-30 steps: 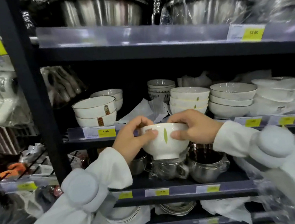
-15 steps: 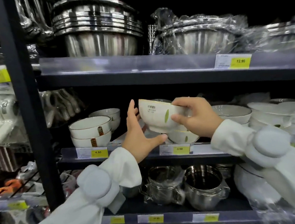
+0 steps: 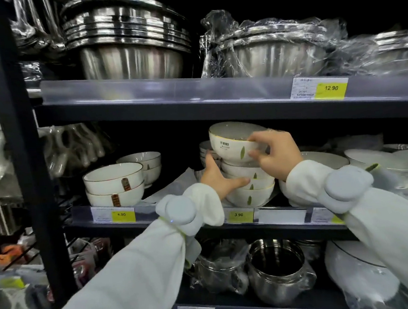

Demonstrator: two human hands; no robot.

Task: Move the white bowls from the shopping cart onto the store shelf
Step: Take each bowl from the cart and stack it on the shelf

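A white bowl (image 3: pixel 231 143) with a green leaf mark and a barcode label sits tilted on top of a stack of like bowls (image 3: pixel 250 187) on the middle shelf (image 3: pixel 178 215). My right hand (image 3: pixel 275 154) grips its right rim, thumb on the wall and fingers over the edge. My left hand (image 3: pixel 218 175) has its thumb against the stack's front; its fingers reach behind the bowls, where they are hidden. The shopping cart is out of view.
Two white bowls with brown labels (image 3: pixel 114 184) stand at the left of the same shelf, wider white bowls (image 3: pixel 376 159) at the right. Steel basins (image 3: pixel 129 45) fill the shelf above, steel pots (image 3: pixel 277 276) the shelf below. A dark upright post (image 3: pixel 22 150) stands at left.
Both hands have carried the leaf bowl up from below shelf height and in over the stack; it now sits on the stack, and the left hand has dropped to the stack's side.
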